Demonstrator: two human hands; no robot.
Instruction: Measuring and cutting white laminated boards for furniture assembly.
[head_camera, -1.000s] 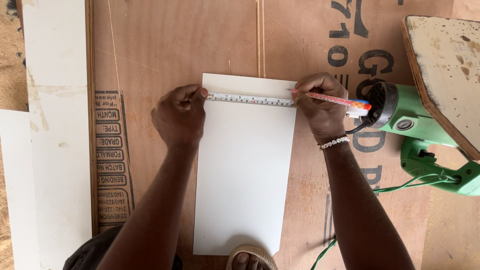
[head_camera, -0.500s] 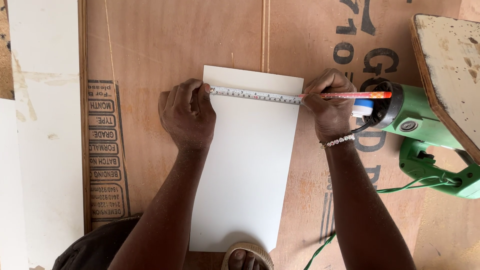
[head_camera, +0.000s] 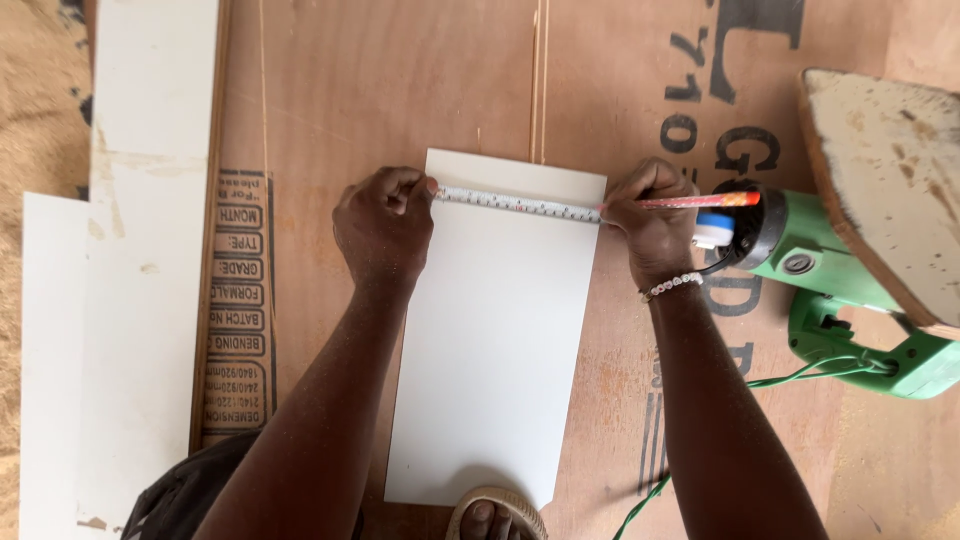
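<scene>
A white rectangular board (head_camera: 485, 350) lies on a large plywood sheet (head_camera: 380, 90). A measuring tape (head_camera: 515, 204) is stretched across the board near its far edge. My left hand (head_camera: 385, 225) pins the tape's end at the board's left edge. My right hand (head_camera: 650, 220) holds the tape at the right edge and grips a red pencil (head_camera: 700, 201), whose tip touches the board's right edge.
A green power tool (head_camera: 850, 290) with a green cord lies right of my right hand, partly under a worn wooden piece (head_camera: 890, 170). White board strips (head_camera: 120, 300) lie at the left. A sandalled foot (head_camera: 495, 515) rests at the board's near end.
The view has shifted slightly. Both hands stay on the tape at the board's edges; the pencil now lies more level, its tip at the right edge.
</scene>
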